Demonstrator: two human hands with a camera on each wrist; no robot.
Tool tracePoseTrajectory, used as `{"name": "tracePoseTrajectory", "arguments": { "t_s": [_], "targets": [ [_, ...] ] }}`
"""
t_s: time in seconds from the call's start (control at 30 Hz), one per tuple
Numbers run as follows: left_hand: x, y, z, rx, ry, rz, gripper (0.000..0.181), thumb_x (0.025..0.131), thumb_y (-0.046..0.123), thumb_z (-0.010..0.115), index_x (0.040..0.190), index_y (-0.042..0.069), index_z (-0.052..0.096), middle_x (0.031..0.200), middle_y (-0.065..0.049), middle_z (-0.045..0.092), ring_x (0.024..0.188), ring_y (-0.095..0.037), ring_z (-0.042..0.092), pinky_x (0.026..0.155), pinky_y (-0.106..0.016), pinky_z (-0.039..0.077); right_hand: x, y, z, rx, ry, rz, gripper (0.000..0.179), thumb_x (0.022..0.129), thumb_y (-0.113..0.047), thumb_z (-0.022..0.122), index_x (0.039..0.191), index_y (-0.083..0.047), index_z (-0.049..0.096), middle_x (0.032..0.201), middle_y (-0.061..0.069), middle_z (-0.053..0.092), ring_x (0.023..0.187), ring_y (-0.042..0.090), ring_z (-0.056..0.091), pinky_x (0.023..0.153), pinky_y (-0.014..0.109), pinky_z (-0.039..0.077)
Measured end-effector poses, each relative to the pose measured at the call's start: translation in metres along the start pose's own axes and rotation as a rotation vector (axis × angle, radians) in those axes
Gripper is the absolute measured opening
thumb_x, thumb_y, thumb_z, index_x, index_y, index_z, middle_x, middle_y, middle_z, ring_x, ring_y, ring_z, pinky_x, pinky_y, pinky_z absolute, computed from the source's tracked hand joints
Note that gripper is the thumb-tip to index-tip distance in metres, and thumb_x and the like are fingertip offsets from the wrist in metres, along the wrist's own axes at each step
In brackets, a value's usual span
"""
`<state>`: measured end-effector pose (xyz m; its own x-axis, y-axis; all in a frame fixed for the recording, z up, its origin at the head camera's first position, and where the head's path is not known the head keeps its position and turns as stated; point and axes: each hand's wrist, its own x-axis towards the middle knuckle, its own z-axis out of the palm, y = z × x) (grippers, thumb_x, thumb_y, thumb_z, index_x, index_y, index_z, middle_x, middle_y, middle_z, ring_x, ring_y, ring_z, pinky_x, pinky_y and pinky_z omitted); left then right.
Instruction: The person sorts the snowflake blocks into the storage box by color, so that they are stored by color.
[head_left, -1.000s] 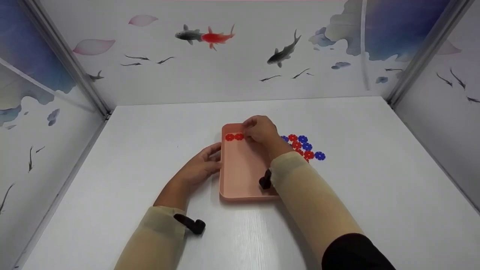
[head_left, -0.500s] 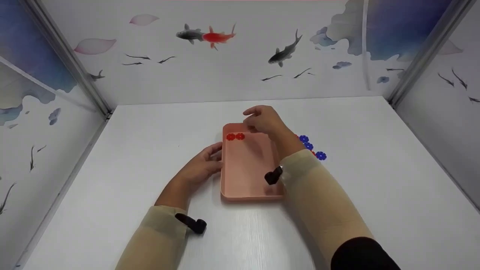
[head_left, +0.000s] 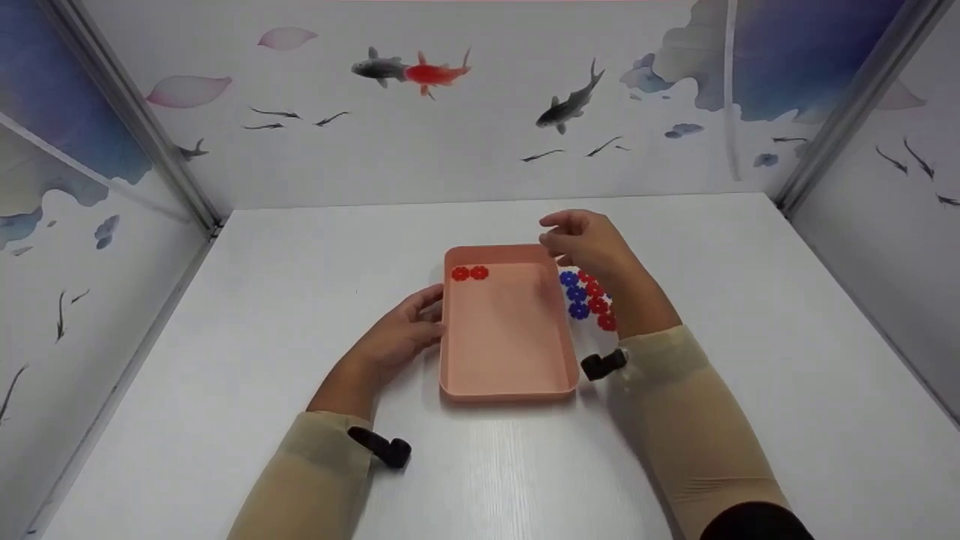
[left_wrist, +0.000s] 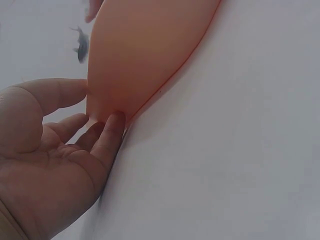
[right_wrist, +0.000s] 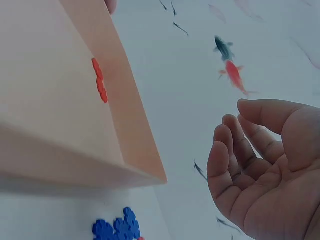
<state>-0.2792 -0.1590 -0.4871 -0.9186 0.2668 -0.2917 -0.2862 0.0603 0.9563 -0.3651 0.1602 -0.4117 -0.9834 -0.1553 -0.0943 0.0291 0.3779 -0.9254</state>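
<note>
- White panel (head_left: 45, 337), printed with blue washes and small dark fish, stands along the tabletop's left edge.
- Left sleeve (head_left: 300, 480), beige, comes in over the tabletop, with a black clip-like fitting (head_left: 390, 451) at its wrist.
- Left hand (head_left: 401, 330) rests against the outer left side of the tray; its grip is loose, thumb at the rim and fingertips on the wall, with nothing clasped.
- Back panel (head_left: 480, 150), at the tabletop's far edge, carries printed fish, one of them red.
- Pink tray (head_left: 502, 337) lies flat near the middle of the tabletop, well apart from its left and right edges.
- Two red flower pieces (head_left: 460, 274) sit side by side on the tray's floor, in its far left corner.
- Right hand (head_left: 589, 244) hovers by the tray's far right corner, apart from it; its grip is relaxed, fingers loosely bent and holding nothing.
- Blue flower pieces (head_left: 576, 293) lie on the tabletop just beside the tray's right wall.
- More red flower pieces (head_left: 598, 305) lie next to the blue ones, towards the tabletop's right edge; the right forearm hides part of this group.
- Right sleeve (head_left: 697, 420), also beige, bears a similar black fitting (head_left: 602, 365).
- Right panel (head_left: 877, 225), printed too, lines the tabletop's right edge.
</note>
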Motion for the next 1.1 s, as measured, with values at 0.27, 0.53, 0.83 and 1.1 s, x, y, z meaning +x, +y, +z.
{"name": "tracePoseTrajectory", "arguments": {
  "t_s": [0.27,0.53,0.83,1.1],
  "targets": [
    [-0.002,-0.001,-0.001,0.019,0.009,-0.009,0.075,0.099,0.016,0.076,0.164,0.034,0.042,0.167,0.01,0.047,0.152,-0.012,0.051,0.124,-0.04,0.047,0.003,0.026,-0.021,-0.015,0.047,0.034,0.034,0.105,-0.036,0.069,0.137,-0.024,0.067,0.13,0.006,0.069,0.12,0.03,0.068,0.105,0.04,0.06],
    [-0.001,-0.001,-0.002,-0.01,0.006,0.008,0.075,0.099,0.013,0.075,0.164,0.031,0.043,0.167,0.007,0.047,0.151,-0.013,0.051,0.124,-0.039,0.048,0.01,0.054,-0.043,-0.077,0.091,0.078,0.043,0.103,-0.036,0.072,0.143,-0.021,0.065,0.133,0.009,0.064,0.125,0.03,0.064,0.113,0.046,0.055],
    [0.0,0.001,0.0,0.0,0.007,0.002,0.076,0.098,0.012,0.075,0.164,0.031,0.042,0.168,0.008,0.046,0.152,-0.013,0.05,0.124,-0.039,0.047,0.014,0.074,-0.053,-0.133,0.079,0.151,0.049,0.101,-0.029,0.074,0.147,-0.019,0.062,0.142,0.011,0.065,0.134,0.03,0.062,0.122,0.049,0.049],
    [-0.001,0.0,0.0,-0.012,0.003,-0.007,0.076,0.098,0.012,0.076,0.164,0.032,0.043,0.167,0.009,0.047,0.153,-0.012,0.05,0.125,-0.039,0.047,0.015,0.082,-0.054,-0.185,0.02,0.181,0.049,0.102,-0.028,0.074,0.148,-0.019,0.061,0.145,0.011,0.064,0.138,0.033,0.059,0.126,0.053,0.045]
  ]
}}
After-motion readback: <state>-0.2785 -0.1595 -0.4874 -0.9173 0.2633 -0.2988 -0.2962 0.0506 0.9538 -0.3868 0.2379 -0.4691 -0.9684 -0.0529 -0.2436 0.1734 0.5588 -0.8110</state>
